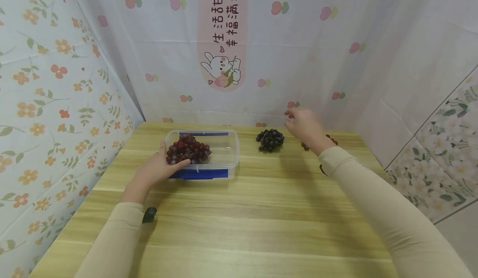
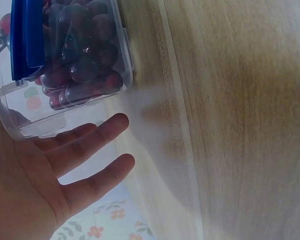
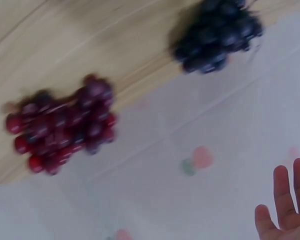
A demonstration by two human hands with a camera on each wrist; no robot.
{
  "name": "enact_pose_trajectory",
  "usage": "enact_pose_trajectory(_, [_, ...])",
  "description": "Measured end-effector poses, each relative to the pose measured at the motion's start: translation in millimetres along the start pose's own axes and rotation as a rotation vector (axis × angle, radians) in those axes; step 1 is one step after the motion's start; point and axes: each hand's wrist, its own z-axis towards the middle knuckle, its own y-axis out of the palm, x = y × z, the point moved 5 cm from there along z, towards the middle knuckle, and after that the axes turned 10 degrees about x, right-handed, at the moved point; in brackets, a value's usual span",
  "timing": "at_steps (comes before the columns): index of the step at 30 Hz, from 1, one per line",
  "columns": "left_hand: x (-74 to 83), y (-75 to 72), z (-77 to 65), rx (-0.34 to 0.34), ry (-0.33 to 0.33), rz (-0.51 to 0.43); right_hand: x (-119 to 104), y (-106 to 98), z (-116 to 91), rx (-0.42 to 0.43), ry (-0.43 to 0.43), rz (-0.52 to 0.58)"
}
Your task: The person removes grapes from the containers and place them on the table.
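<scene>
My left hand (image 1: pixel 154 170) rests at the front left corner of a clear container (image 1: pixel 233 149) with blue clips, its thumb lying along the front rim. In the left wrist view several straight, spread fingers (image 2: pixel 97 185) extend beside the container's wall. A bunch of red grapes (image 1: pixel 188 149) lies in the container's left part. My right hand (image 1: pixel 304 124) hovers over the back of the table, holding nothing. To its left sits a bunch of black grapes (image 1: pixel 270 140). Another bunch of red grapes (image 3: pixel 65 125) is partly hidden behind the right wrist in the head view.
The wooden table (image 1: pixel 239 220) runs back to a white printed curtain (image 1: pixel 310 62). A flowered cloth (image 1: pixel 56 103) hangs along the left side. A small dark object (image 1: pixel 149 215) shows beside the left wrist.
</scene>
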Motion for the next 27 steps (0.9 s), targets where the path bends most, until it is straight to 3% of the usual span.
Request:
enact_pose_trajectory(10, [0.6,-1.9,-1.1,-0.010,0.007,0.009,-82.9,29.0,-2.3,-0.060,-0.121,0.014])
enact_pose_trajectory(16, [0.7,-1.7,-1.4,-0.009,0.006,0.010,-140.7,45.4,-14.0,-0.108,-0.281,-0.032])
enact_pose_trajectory(27, [0.1,-1.2,-0.7,-0.014,0.014,-0.036,-227.5,77.2,-34.4,-0.306,-0.493,-0.153])
